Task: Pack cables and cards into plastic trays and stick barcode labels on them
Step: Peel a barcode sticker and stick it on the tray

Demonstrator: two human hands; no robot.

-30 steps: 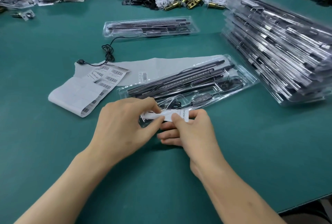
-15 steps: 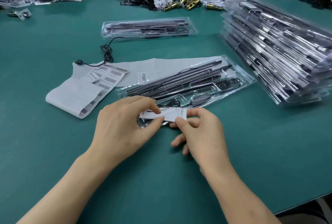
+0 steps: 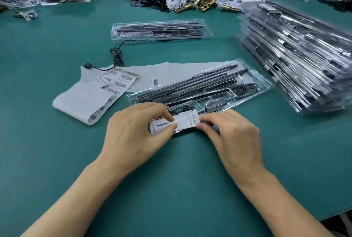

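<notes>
Head cam: pinched card (image 3: 183, 122) by both ends w/ left hand (image 3: 133, 139) & right hand (image 3: 234, 136), at tray (image 3: 265, 86) edge. Judged light, thin, bendy; best held at short edges.

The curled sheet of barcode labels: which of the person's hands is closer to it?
Left. The left hand sits just right of the label sheet, pinching one end of the white card; the right hand is farther right, at its other end.
</notes>
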